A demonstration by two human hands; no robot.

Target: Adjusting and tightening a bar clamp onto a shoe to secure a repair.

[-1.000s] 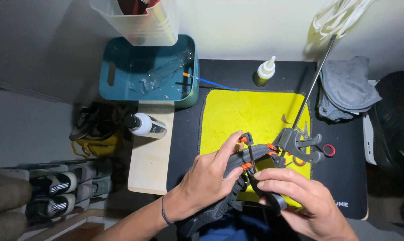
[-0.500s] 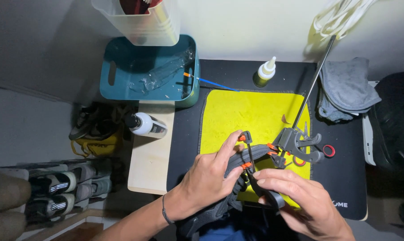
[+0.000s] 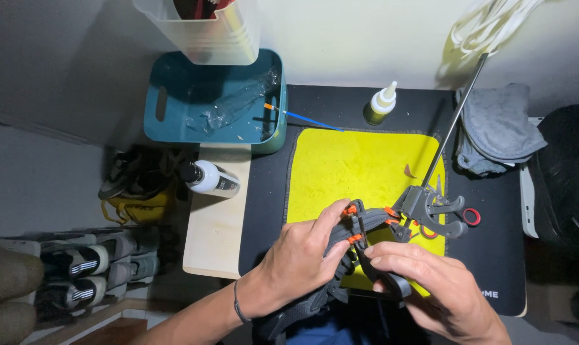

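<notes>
— Head view: left hand (image 3: 302, 259) and right hand (image 3: 430, 281) pinching small black spring clamps with orange tips (image 3: 360, 223) onto dark shoe (image 3: 331, 281) over yellow cloth (image 3: 353, 169).
— Fingers closing tight; clamps already biting, black bar clamp (image 3: 433, 207) lying just beside, glue bottle (image 3: 380, 105) standing well apart.

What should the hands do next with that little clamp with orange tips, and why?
Probably squeeze the spring clamp closed onto the dark shoe edge. The left hand pinches its orange tips, the right hand steadies its handle, and a bar clamp sits beside it on the yellow cloth.
</notes>
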